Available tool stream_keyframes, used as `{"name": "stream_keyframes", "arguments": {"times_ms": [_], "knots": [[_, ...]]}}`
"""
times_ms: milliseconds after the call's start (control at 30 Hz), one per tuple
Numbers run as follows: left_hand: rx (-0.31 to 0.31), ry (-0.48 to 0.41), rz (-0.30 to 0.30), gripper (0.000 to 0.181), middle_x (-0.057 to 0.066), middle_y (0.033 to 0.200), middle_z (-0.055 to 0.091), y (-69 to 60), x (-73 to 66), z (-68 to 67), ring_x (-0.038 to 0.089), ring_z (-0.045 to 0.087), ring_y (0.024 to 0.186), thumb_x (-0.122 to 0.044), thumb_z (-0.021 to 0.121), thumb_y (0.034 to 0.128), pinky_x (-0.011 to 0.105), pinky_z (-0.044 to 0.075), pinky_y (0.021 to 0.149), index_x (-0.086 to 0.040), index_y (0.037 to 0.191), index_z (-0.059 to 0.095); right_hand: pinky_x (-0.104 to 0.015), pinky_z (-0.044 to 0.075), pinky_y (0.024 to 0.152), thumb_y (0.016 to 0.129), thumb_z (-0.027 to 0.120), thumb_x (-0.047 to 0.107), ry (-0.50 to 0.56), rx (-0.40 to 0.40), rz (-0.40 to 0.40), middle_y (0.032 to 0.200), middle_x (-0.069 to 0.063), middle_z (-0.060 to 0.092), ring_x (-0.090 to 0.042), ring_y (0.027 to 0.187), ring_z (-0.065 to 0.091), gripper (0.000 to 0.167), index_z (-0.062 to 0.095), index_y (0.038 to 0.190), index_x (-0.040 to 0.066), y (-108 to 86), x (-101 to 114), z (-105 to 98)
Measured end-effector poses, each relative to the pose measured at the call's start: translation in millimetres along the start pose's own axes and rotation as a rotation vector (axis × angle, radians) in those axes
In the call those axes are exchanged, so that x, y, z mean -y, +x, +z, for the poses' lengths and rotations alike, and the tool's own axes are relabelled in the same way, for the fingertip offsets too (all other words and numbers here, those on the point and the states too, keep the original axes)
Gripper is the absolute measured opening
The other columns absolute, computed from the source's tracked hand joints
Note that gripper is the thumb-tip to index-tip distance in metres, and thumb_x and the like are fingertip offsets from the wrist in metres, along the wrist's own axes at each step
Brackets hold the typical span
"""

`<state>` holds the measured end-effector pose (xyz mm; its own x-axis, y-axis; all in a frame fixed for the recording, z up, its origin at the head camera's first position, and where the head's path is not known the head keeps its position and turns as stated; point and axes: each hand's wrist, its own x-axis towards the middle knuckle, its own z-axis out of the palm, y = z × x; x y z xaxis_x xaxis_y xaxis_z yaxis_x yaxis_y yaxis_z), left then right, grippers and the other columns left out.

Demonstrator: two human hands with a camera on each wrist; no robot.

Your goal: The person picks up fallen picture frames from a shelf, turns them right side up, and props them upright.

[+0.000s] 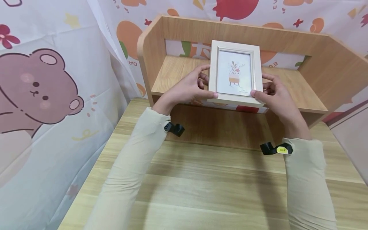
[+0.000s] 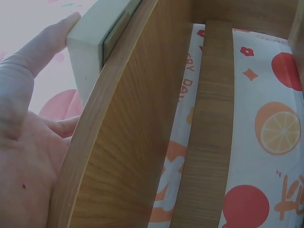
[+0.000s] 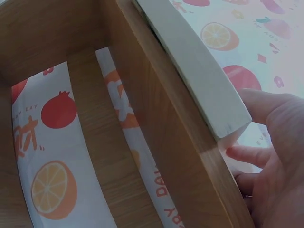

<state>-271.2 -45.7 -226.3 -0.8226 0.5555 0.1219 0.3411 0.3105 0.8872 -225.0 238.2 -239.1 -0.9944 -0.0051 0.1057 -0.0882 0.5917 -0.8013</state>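
Note:
A cream picture frame (image 1: 256, 68), with a small printed plant picture behind its pane, leans back at the shelf's front edge. My left hand (image 1: 189, 84) holds its left side, thumb at the lower front corner and index finger along the side. On the opposite side my right hand (image 1: 277, 94) grips it the same way, thumb on the lower right corner. In the left wrist view the picture frame (image 2: 90, 47) meets the shelf board's edge, with the thumb on its corner. The right wrist view shows the frame's pale edge (image 3: 199, 66) along the board; its back is hidden.
A wooden desktop shelf (image 1: 181, 68) with side panels and a back rail stands at the rear of the wooden table (image 1: 207, 185). Fruit-print cloth (image 1: 184, 8) hangs behind it. A bear-print curtain (image 1: 95, 153) borders the left side.

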Motion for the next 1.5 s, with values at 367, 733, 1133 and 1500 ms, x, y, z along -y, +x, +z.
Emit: {"name": "stream_keyframes", "arguments": {"times_ms": [367, 733, 1133, 1500], "knots": [[-0.072, 0.001, 0.044, 0.098, 0.009, 0.125, 0.045, 3.3, 0.9, 6.3, 0.019, 0.052, 0.092, -0.017, 0.080, 0.0782, 0.025, 0.046, 0.075, -0.016, 0.154, 0.017, -0.015, 0.043, 0.069, 0.089, 0.067, 0.020, 0.162, -0.088, -0.069, 0.109, 0.011, 0.051, -0.014, 0.090, 0.048, 0.065, 0.038, 0.147, 0.029, 6.6, -2.3, 4.2], [-0.144, -0.020, 0.063, 0.099, 0.007, 0.124, 0.042, 4.1, -2.0, 10.8, 0.018, 0.053, 0.085, -0.012, 0.080, 0.0775, 0.023, 0.046, 0.070, -0.022, 0.154, 0.018, -0.014, 0.047, 0.068, 0.088, 0.069, 0.022, 0.170, -0.121, -0.093, 0.114, 0.013, 0.051, -0.011, 0.090, 0.054, 0.069, 0.037, 0.147, 0.038, 11.7, 3.3, 4.3], [-0.193, 0.109, 0.103, 0.101, 0.003, 0.124, 0.045, 0.7, -3.0, 17.8, 0.015, 0.055, 0.086, -0.021, 0.080, 0.0778, 0.025, 0.047, 0.068, -0.028, 0.154, 0.013, -0.013, 0.046, 0.066, 0.087, 0.071, 0.018, 0.190, -0.136, -0.093, 0.103, 0.009, 0.051, -0.011, 0.090, 0.050, 0.074, 0.035, 0.148, 0.037, 16.6, 3.3, -0.5], [-0.299, 0.386, 0.197, 0.102, 0.003, 0.123, 0.049, 0.2, 0.3, 27.9, 0.009, 0.056, 0.080, -0.032, 0.079, 0.0786, 0.024, 0.042, 0.058, -0.024, 0.154, 0.011, -0.016, 0.045, 0.076, 0.089, 0.068, 0.020, 0.153, -0.183, -0.100, 0.110, 0.011, 0.047, -0.010, 0.094, 0.049, 0.072, 0.030, 0.145, 0.045, 17.8, 4.3, 1.2]]}}
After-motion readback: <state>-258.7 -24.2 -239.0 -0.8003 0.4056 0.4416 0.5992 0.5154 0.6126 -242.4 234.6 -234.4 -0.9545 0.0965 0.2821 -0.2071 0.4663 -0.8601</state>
